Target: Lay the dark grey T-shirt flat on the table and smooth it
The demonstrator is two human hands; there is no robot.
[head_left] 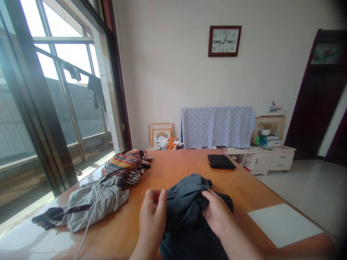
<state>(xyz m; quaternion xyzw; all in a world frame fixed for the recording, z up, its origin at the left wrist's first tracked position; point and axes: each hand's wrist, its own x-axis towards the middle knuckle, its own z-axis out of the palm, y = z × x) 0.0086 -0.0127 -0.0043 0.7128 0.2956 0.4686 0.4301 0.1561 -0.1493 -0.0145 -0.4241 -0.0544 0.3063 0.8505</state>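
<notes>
Curled loosely, the left hand [152, 213] is raised at the edge of a bunched dark navy fabric garment [187, 213], thumb and fingertips drawn close; whether they pinch a thin edge of cloth or nothing, the view cannot settle. The right hand [217, 213] lies on top of the garment, its fingers bent over a fold and pressing into it, a partly closed hold that seems placed to keep the gathered bulk from slipping. The garment sits between the hands on an orange-brown polished wooden table [176, 162], close to the person, where both hands can reach it.

Just left of it, a thin white cable [90, 224] crosses the tabletop beside a crumpled pale grey cloth garment [94, 204] with a black strap [73, 209]. Behind that is a heap of multicoloured striped fabric [121, 164], apparently pushed aside to leave working room. To the right, a flat white rectangular sheet [282, 224] lies near the table's edge, and farther along sits a flat black folded item [221, 161].

Beyond the table stands a low white drawer cabinet [273, 159]. A pale blue polka-dot cloth [217, 126] hangs draped over something hidden, perhaps as a cover, beside light wooden picture frames [159, 133] propped against the wall.
</notes>
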